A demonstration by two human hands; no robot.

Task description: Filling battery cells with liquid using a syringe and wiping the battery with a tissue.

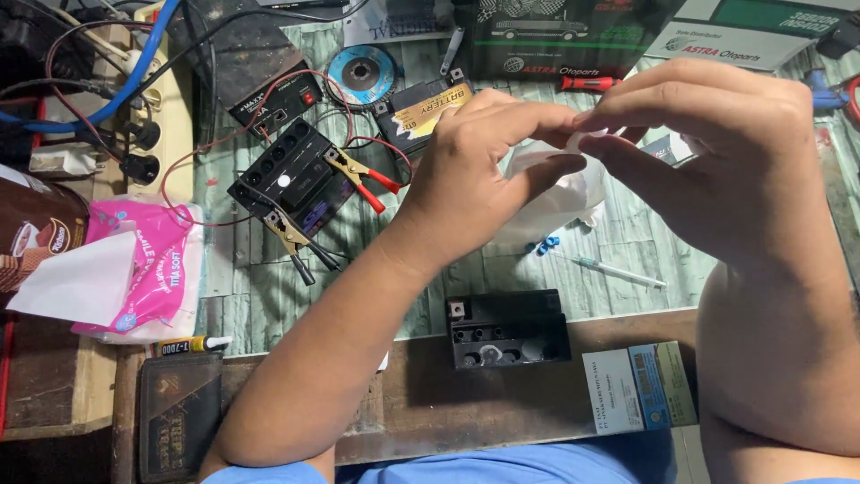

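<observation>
My left hand (484, 170) and my right hand (717, 152) meet above the bench, and both pinch a piece of white tissue (555, 193) between the fingertips. The tissue hangs crumpled below the fingers. Under my hands, near the bench's front edge, stands a small black battery (507, 330) with a row of open cell holes on top. A thin syringe (609, 268) with a blue end lies on the bench just right of the tissue.
A second black battery (291, 175) at the left has red and black crocodile clips on it. A third battery (421, 112) and a grinding disc (362, 75) lie behind. A pink tissue pack (148, 269), a glue tube (188, 345) and small boxes (640, 387) sit nearby.
</observation>
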